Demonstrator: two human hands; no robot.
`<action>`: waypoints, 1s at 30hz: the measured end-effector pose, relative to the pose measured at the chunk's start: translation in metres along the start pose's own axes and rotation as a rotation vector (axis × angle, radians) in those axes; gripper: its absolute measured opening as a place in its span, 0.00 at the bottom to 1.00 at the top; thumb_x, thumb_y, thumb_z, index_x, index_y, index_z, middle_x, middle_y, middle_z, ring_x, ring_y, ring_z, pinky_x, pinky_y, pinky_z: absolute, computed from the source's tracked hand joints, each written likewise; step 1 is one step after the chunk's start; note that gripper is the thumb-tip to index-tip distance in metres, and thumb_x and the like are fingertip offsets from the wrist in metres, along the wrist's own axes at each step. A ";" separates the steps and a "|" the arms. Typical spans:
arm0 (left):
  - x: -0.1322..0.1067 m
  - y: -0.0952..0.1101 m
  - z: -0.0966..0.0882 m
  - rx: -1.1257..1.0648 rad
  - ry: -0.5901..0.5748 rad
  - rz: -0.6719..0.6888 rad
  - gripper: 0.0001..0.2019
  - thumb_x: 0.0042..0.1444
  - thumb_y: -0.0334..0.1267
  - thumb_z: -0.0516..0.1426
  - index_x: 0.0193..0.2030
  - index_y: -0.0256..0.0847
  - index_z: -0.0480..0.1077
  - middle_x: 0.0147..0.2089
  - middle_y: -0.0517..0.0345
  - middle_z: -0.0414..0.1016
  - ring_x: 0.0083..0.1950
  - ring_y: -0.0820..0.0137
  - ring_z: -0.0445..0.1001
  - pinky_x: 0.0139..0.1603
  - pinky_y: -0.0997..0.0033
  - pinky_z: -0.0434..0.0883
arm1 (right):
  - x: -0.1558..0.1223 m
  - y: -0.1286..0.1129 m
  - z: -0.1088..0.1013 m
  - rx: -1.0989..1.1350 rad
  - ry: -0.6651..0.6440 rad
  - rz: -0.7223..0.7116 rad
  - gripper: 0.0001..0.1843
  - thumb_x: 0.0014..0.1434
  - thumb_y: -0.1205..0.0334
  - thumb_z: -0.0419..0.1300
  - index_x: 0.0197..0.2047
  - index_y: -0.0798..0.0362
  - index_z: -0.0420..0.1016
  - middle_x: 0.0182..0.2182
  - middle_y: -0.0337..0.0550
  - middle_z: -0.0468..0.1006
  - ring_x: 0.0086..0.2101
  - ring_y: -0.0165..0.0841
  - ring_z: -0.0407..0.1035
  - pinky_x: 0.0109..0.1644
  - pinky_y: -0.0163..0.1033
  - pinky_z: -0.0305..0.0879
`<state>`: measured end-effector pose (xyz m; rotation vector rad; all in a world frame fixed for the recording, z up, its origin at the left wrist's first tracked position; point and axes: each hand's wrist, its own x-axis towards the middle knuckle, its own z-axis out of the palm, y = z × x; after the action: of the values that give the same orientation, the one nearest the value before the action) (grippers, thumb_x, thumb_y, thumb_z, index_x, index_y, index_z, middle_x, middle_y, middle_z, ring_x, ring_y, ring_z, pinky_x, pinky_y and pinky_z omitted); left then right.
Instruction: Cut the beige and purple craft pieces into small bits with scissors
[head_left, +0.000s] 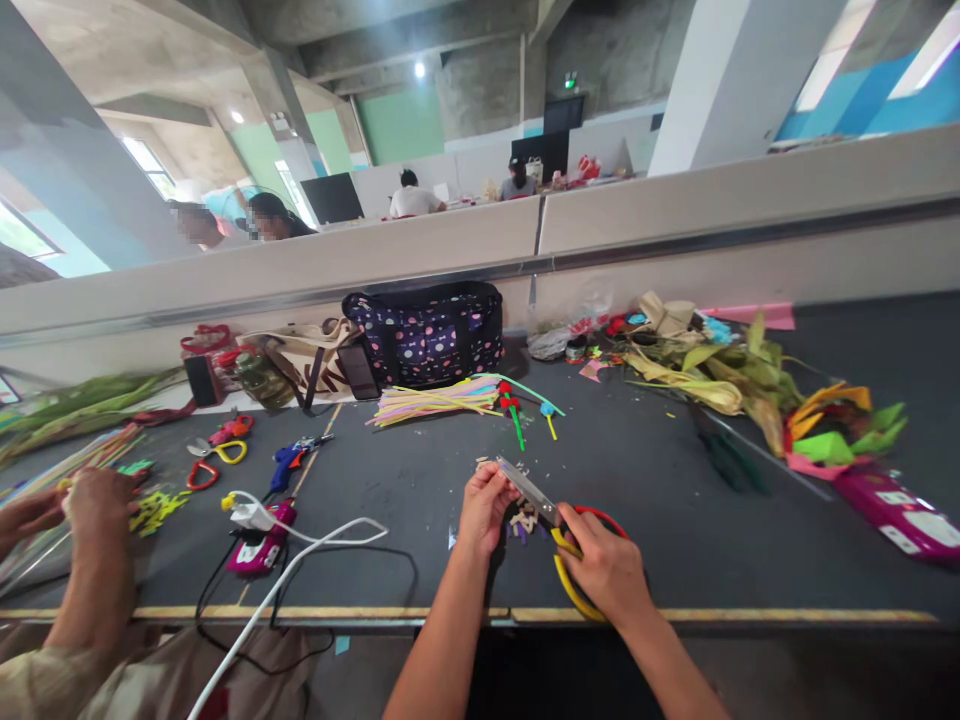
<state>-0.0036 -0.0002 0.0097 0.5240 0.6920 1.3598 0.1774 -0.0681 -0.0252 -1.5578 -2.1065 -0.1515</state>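
My right hand [609, 572] grips a pair of scissors [559, 525] with red and yellow handles, blades pointing up and left. My left hand [484, 508] is closed in a pinch right at the blade tips, holding a small piece I cannot make out. Small cut scraps [523, 520] lie on the dark table [675, 520] between my hands. A bundle of pastel straws [435, 400] lies farther back, with small red and green pieces [514, 405] beside it.
A co-worker's hands [90, 505] work at the left near yellow scraps. A pink device with white cable [259, 530], blue glue gun [292, 460], other scissors [221, 450], a polka-dot bag [427, 335], leaf piles [720, 375] and a pink box [896, 510] surround my spot.
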 end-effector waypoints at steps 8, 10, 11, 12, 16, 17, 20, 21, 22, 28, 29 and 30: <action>0.002 -0.002 -0.002 0.008 0.007 0.004 0.14 0.41 0.38 0.69 0.29 0.35 0.70 0.23 0.62 0.70 0.25 0.78 0.69 0.32 0.76 0.71 | 0.001 -0.001 -0.002 0.021 0.001 -0.010 0.22 0.59 0.65 0.52 0.56 0.48 0.65 0.35 0.38 0.77 0.31 0.27 0.72 0.31 0.31 0.62; 0.003 -0.003 -0.003 0.007 0.007 0.004 0.14 0.42 0.38 0.69 0.30 0.35 0.71 0.23 0.62 0.70 0.25 0.78 0.69 0.32 0.76 0.71 | 0.001 -0.001 -0.001 0.015 -0.003 -0.007 0.22 0.58 0.65 0.53 0.56 0.48 0.65 0.35 0.38 0.77 0.31 0.28 0.72 0.32 0.31 0.61; 0.003 -0.003 -0.003 0.005 0.008 0.005 0.14 0.42 0.38 0.69 0.30 0.35 0.71 0.23 0.62 0.70 0.24 0.78 0.69 0.32 0.76 0.71 | 0.001 0.000 -0.001 0.011 -0.004 -0.006 0.22 0.58 0.65 0.53 0.56 0.48 0.65 0.35 0.38 0.77 0.31 0.28 0.72 0.32 0.31 0.61; 0.003 -0.003 -0.003 0.003 0.009 0.005 0.14 0.42 0.38 0.69 0.30 0.35 0.71 0.23 0.62 0.70 0.24 0.78 0.69 0.32 0.76 0.71 | 0.001 0.000 0.000 0.008 -0.005 -0.006 0.22 0.58 0.65 0.53 0.56 0.48 0.66 0.35 0.38 0.77 0.31 0.28 0.72 0.31 0.31 0.61; 0.002 -0.003 -0.003 -0.001 0.016 0.000 0.14 0.42 0.38 0.69 0.30 0.35 0.71 0.23 0.62 0.71 0.24 0.79 0.69 0.32 0.76 0.72 | 0.001 0.001 0.001 0.016 -0.016 -0.010 0.22 0.57 0.66 0.54 0.56 0.48 0.66 0.35 0.37 0.77 0.31 0.28 0.72 0.31 0.31 0.62; 0.002 -0.003 -0.003 -0.001 0.018 -0.001 0.14 0.42 0.38 0.69 0.30 0.34 0.71 0.23 0.62 0.71 0.24 0.79 0.69 0.32 0.77 0.72 | 0.001 0.002 0.001 0.023 -0.020 -0.011 0.22 0.56 0.66 0.54 0.56 0.48 0.66 0.35 0.37 0.77 0.31 0.28 0.72 0.32 0.31 0.62; 0.003 -0.003 -0.004 -0.001 0.022 -0.007 0.14 0.42 0.38 0.69 0.31 0.34 0.72 0.23 0.62 0.71 0.24 0.79 0.69 0.32 0.76 0.72 | 0.002 0.002 0.001 0.046 -0.022 -0.007 0.23 0.55 0.66 0.54 0.55 0.48 0.67 0.34 0.37 0.77 0.31 0.28 0.72 0.31 0.31 0.62; 0.003 -0.003 -0.004 0.000 0.023 -0.010 0.14 0.42 0.38 0.69 0.32 0.34 0.72 0.23 0.62 0.70 0.24 0.79 0.69 0.33 0.76 0.72 | 0.002 0.002 0.001 0.049 -0.017 0.002 0.22 0.55 0.67 0.54 0.55 0.48 0.67 0.34 0.36 0.77 0.30 0.28 0.72 0.31 0.31 0.62; 0.003 -0.003 -0.004 0.000 0.023 -0.011 0.13 0.42 0.38 0.69 0.31 0.34 0.72 0.24 0.62 0.70 0.24 0.79 0.69 0.33 0.76 0.73 | 0.002 0.002 0.000 0.054 -0.009 0.013 0.22 0.55 0.67 0.54 0.54 0.47 0.67 0.34 0.36 0.77 0.30 0.28 0.72 0.31 0.31 0.62; 0.001 -0.001 -0.002 0.006 0.009 0.000 0.13 0.44 0.39 0.68 0.32 0.35 0.72 0.29 0.59 0.73 0.27 0.78 0.71 0.35 0.74 0.74 | 0.004 -0.001 -0.008 0.122 -0.001 0.086 0.22 0.57 0.66 0.53 0.55 0.49 0.64 0.38 0.39 0.76 0.33 0.29 0.72 0.36 0.32 0.64; 0.001 0.000 -0.002 0.016 0.011 -0.001 0.14 0.44 0.40 0.68 0.32 0.35 0.72 0.31 0.58 0.74 0.28 0.77 0.72 0.35 0.73 0.74 | 0.004 -0.001 -0.010 0.126 -0.018 0.095 0.22 0.57 0.66 0.53 0.56 0.49 0.64 0.38 0.39 0.76 0.34 0.29 0.72 0.36 0.33 0.64; 0.001 0.000 -0.001 0.027 0.014 -0.001 0.14 0.44 0.40 0.68 0.32 0.35 0.71 0.32 0.57 0.74 0.29 0.76 0.73 0.35 0.73 0.74 | 0.004 -0.002 -0.011 0.123 -0.037 0.101 0.23 0.57 0.66 0.53 0.56 0.48 0.63 0.39 0.39 0.75 0.35 0.29 0.72 0.37 0.33 0.64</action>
<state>-0.0047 0.0005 0.0086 0.5357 0.7232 1.3555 0.1784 -0.0696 -0.0131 -1.6005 -2.0190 0.0416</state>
